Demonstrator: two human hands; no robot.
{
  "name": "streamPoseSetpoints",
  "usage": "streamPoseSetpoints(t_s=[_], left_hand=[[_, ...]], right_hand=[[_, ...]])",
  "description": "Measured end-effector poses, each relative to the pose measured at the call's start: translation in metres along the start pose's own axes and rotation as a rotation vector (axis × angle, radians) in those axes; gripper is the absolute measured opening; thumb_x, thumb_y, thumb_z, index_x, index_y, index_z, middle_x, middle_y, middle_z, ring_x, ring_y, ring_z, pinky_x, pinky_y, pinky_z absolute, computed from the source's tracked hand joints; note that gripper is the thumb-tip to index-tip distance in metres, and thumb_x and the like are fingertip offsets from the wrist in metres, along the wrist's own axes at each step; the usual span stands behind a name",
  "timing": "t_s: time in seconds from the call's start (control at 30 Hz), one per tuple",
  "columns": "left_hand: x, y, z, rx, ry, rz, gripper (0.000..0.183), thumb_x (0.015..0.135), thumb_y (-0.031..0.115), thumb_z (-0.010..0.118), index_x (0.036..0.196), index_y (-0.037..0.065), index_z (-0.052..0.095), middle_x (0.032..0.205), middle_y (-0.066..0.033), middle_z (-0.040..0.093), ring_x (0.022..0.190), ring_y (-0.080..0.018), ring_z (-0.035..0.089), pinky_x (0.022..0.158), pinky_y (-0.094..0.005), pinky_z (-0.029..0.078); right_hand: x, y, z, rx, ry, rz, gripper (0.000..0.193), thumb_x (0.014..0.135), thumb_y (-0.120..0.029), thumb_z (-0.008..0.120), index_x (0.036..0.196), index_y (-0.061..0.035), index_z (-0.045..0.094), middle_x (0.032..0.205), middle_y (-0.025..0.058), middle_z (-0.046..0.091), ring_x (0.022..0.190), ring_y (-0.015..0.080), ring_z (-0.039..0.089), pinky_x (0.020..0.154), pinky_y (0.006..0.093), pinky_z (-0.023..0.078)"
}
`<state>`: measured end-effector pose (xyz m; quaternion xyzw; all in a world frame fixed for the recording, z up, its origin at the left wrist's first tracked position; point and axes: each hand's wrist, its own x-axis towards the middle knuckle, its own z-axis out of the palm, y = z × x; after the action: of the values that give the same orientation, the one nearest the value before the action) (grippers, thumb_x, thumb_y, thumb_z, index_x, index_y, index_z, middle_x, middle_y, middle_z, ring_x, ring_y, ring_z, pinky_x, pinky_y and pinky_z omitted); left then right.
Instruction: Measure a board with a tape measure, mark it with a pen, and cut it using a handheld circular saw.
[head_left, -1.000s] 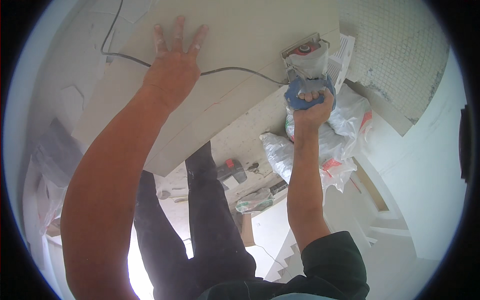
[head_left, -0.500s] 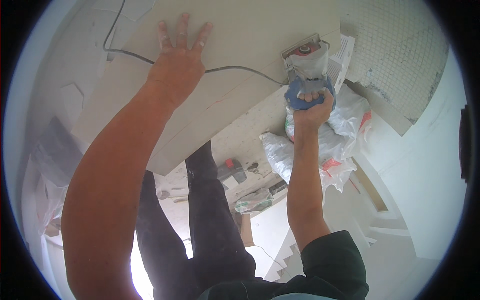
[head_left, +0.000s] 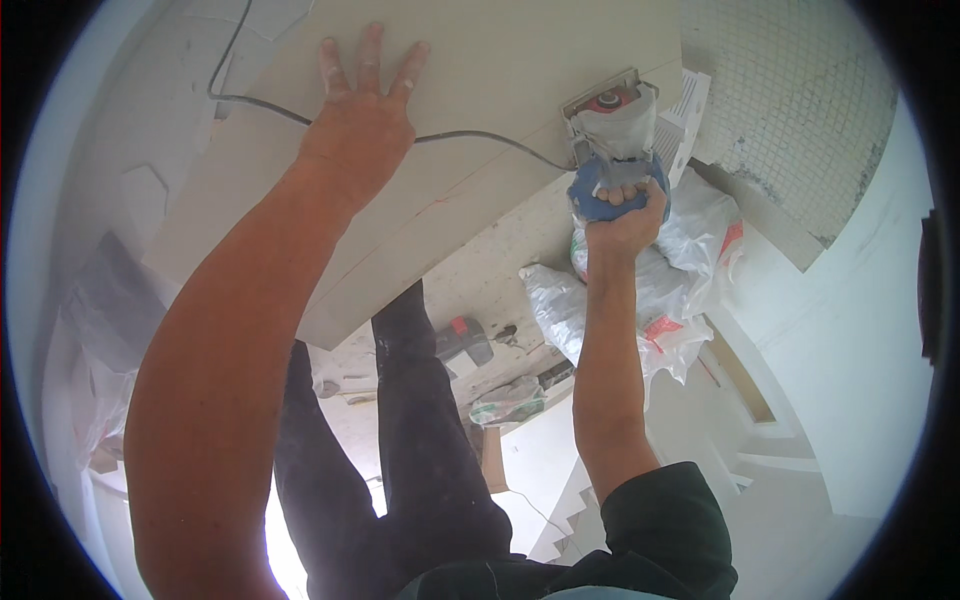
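Note:
My left hand (head_left: 362, 125) presses on a large beige slab (head_left: 480, 55) with its fingers spread, holding nothing. A dark power cord (head_left: 475, 134) runs across the slab, passes at my left hand and leads to the saw. At the slab's right edge, my right hand (head_left: 632, 222) is wrapped round the handle of a handheld circular saw (head_left: 615, 130) with a blue body and a dusty pale guard. The saw's flat base rests on the slab; its blade is hidden. Thin red lines mark the slab's face.
Below the saw lie silvery plastic bags (head_left: 650, 290) with red print. Right of the slab is a panel with a grid pattern (head_left: 790, 100), beside a slotted white piece (head_left: 685, 118). A dark tool with a red part (head_left: 466, 342) lies on the dusty floor by my legs.
My left hand has shifted very slightly to the right on the slab. The saw and my right hand stay in nearly the same place.

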<state>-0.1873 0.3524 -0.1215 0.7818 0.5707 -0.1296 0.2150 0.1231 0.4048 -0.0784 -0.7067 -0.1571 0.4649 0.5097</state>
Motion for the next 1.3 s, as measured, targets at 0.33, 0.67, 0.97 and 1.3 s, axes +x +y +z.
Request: streamPoseSetpoints(t_s=[0.33, 0.67, 0.97, 1.3], left_hand=[[-0.001, -0.001, -0.001, 0.030, -0.016, 0.006, 0.009, 0.082, 0.017, 0.067, 0.083, 0.014, 0.075, 0.160, -0.0098, 0.026, 0.143, -0.0497, 0.022, 0.106, -0.0751, 0.025], [0.003, 0.000, 0.003, -0.015, 0.011, 0.005, 0.007, 0.078, 0.012, 0.068, 0.075, 0.007, 0.073, 0.161, -0.0128, 0.020, 0.144, -0.0491, 0.021, 0.108, -0.0718, 0.028], [0.002, 0.000, 0.003, -0.021, 0.029, 0.008, 0.009, 0.079, 0.013, 0.067, 0.075, 0.007, 0.073, 0.160, -0.0121, 0.023, 0.143, -0.0492, 0.022, 0.107, -0.0717, 0.029], [0.005, 0.000, 0.002, -0.012, 0.024, 0.010, 0.009, 0.079, 0.013, 0.068, 0.075, 0.008, 0.073, 0.161, -0.0115, 0.022, 0.143, -0.0496, 0.020, 0.107, -0.0721, 0.028]], right_hand=[[0.000, 0.004, -0.004, 0.001, -0.007, -0.006, 0.013, 0.091, -0.023, 0.052, 0.085, -0.0129, 0.047, 0.072, -0.0023, 0.039, 0.059, 0.0132, 0.038, 0.057, 0.0330, 0.038], [-0.003, 0.002, -0.004, -0.012, -0.010, -0.003, 0.015, 0.090, -0.024, 0.052, 0.082, -0.0130, 0.048, 0.070, -0.0024, 0.040, 0.058, 0.0132, 0.037, 0.057, 0.0327, 0.037], [-0.007, 0.004, -0.002, -0.018, -0.009, -0.005, 0.013, 0.091, -0.025, 0.052, 0.085, -0.0130, 0.050, 0.071, -0.0026, 0.040, 0.058, 0.0128, 0.038, 0.056, 0.0316, 0.038], [-0.006, 0.006, -0.008, 0.023, -0.025, 0.024, 0.014, 0.090, -0.024, 0.053, 0.084, -0.0118, 0.048, 0.070, -0.0021, 0.039, 0.057, 0.0135, 0.038, 0.054, 0.0331, 0.038]])
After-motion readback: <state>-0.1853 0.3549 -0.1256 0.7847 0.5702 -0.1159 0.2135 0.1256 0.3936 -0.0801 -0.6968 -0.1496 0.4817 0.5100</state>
